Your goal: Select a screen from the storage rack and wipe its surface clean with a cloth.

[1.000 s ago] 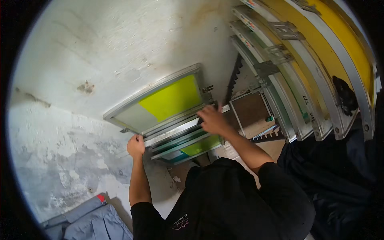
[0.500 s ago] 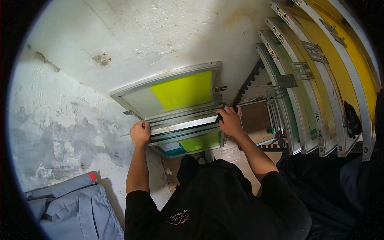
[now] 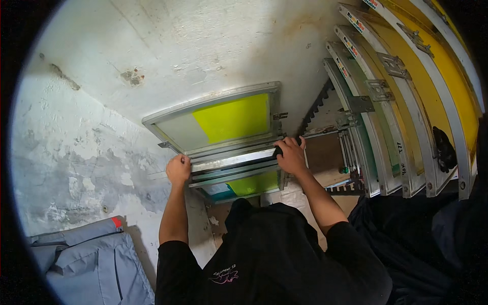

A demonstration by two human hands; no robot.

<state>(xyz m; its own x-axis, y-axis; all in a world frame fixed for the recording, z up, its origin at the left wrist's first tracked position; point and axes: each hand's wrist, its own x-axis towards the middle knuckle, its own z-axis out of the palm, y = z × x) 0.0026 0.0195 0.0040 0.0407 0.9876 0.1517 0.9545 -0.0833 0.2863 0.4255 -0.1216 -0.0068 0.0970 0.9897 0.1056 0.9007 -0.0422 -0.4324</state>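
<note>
My left hand (image 3: 178, 169) is closed round the left end of a silver metal screen-printing frame (image 3: 234, 159), seen mostly edge-on. At its other end my right hand (image 3: 292, 156) grips the same frame, with something dark showing under the fingers that I cannot make out. Behind it, a screen frame with a bright yellow-green panel (image 3: 236, 118) leans on the wall. On my side, another screen frame with teal and yellow-green areas (image 3: 254, 184) stands close against the held one.
At the right, several large curved-looking screen frames (image 3: 378, 127) with metal brackets stand in a dark toothed rack (image 3: 316, 104). A black bundle (image 3: 445, 150) hangs on one. A grey garment (image 3: 94, 259) lies at the lower left, by the peeling wall (image 3: 76, 168).
Both hands keep their hold on the frame with hardly any movement. The whole view has shifted slightly.
</note>
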